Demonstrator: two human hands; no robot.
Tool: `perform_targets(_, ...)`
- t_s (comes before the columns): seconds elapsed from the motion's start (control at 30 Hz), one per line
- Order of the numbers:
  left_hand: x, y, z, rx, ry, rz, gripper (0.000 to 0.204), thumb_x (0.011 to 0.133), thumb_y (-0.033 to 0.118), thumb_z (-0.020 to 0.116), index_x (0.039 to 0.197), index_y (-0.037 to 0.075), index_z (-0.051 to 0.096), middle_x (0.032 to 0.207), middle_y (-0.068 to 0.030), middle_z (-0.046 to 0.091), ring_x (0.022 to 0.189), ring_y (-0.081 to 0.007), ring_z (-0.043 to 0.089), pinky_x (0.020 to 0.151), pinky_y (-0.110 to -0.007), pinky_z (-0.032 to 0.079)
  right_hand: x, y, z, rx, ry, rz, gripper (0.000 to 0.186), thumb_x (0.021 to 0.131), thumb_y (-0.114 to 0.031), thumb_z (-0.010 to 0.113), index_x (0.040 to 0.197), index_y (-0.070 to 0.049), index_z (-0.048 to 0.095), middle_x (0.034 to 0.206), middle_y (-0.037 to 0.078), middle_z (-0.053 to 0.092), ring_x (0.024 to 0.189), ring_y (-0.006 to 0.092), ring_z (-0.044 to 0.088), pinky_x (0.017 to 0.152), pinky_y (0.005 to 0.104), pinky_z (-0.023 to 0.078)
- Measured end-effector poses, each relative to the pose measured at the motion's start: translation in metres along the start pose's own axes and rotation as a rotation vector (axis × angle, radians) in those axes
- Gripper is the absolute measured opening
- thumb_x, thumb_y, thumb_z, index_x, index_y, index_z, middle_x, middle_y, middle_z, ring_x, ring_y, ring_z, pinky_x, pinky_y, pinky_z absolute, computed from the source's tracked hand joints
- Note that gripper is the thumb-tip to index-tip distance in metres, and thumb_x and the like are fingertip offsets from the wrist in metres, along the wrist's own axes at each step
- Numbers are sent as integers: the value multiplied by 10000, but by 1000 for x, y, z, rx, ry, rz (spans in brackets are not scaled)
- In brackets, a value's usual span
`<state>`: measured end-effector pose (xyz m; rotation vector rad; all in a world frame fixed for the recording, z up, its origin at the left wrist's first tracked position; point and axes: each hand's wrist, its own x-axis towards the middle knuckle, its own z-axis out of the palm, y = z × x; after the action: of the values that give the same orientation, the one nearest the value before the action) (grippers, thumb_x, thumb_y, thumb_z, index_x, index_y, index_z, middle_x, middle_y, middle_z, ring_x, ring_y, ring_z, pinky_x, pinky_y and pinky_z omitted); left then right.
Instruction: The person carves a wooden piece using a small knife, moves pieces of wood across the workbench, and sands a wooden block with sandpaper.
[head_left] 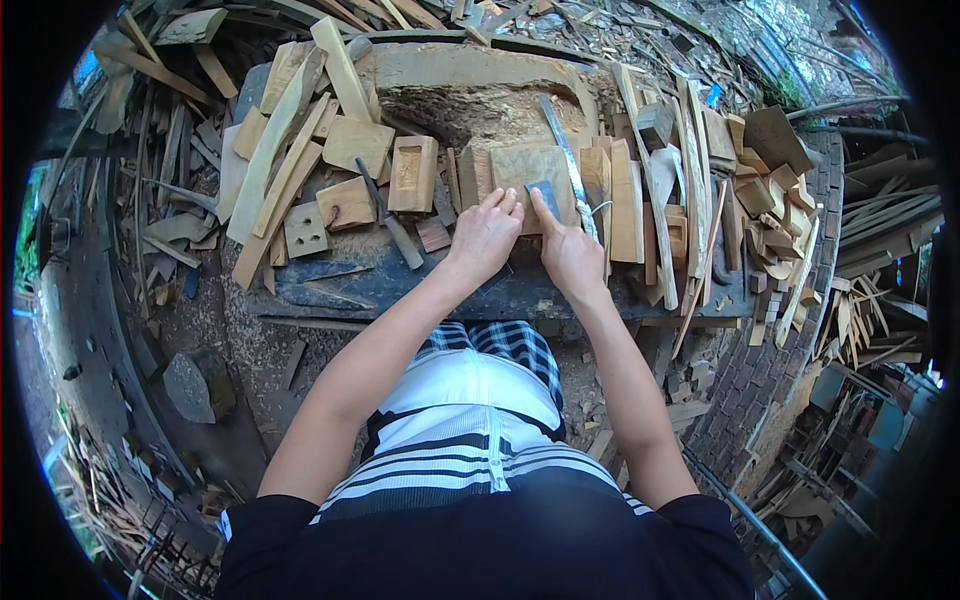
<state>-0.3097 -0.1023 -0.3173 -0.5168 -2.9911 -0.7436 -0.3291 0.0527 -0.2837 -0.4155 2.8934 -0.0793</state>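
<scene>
On the bench, a pale square wooden block [528, 167] lies in front of me. My left hand [487, 236] grips its near left edge, fingers together and bent over the wood. Beside it, my right hand [570, 255] holds a small flat blue-grey piece [543, 199] against the block, with the index finger stretched along it and the other fingers curled. Whether that piece is sandpaper or a thin plate I cannot tell. Just right of the block lies a long metal blade [562, 142] with a white wrapped grip. My thumbs are mostly hidden.
Left of my hands lie a chisel-like tool [392, 220], a hollowed wooden block [412, 174] and a block with holes [305, 230]. Upright boards [625, 200] crowd the right side. Wood offcuts [785, 220] pile up farther right. The dark bench edge [400, 295] runs before me.
</scene>
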Motion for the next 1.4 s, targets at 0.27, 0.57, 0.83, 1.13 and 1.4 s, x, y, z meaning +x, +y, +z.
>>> perform_targets(0.27, 1, -1, 0, -23, -30, 0, 361, 756, 79, 674, 1107, 12, 620, 1255, -139, 590, 1182, -268, 564, 866, -354, 542, 37, -2, 6, 31, -1, 50, 554, 887, -180, 512, 1415, -327, 429, 711, 216, 661, 683, 371, 685, 573, 478, 545)
perform_targets(0.57, -4, -3, -1, -39, -50, -21, 435, 744, 82, 708, 1158, 9, 596, 1355, -164, 519, 1233, -292, 527, 923, -373, 521, 26, -9, -3, 48, -29, 18, 550, 889, -190, 511, 1414, -329, 430, 669, 198, 651, 649, 374, 677, 571, 493, 543)
perform_targets(0.83, -27, -6, 10, -152, 134, -38, 248, 790, 122, 685, 1019, 42, 631, 931, -79, 569, 894, -243, 624, 712, -371, 551, -8, -18, 1, 26, -84, -8, 556, 873, -181, 538, 1408, -307, 453, 683, 192, 656, 639, 347, 682, 563, 470, 540)
perform_targets(1.13, -24, -5, 14, -26, 118, 66, 203, 822, 93, 628, 1013, 24, 634, 959, -56, 579, 870, -217, 637, 657, -329, 557, 40, -16, 16, 70, 94, -23, 574, 872, -212, 549, 1417, -337, 422, 689, 183, 661, 650, 343, 685, 557, 465, 541)
perform_targets(1.4, -29, -1, 5, -31, 162, 51, 197, 822, 53, 579, 1006, 16, 636, 937, -80, 549, 862, -231, 638, 644, -349, 559, -1, -26, -3, 53, -66, -2, 536, 887, -235, 551, 1404, -324, 446, 722, 185, 667, 674, 350, 684, 574, 466, 545)
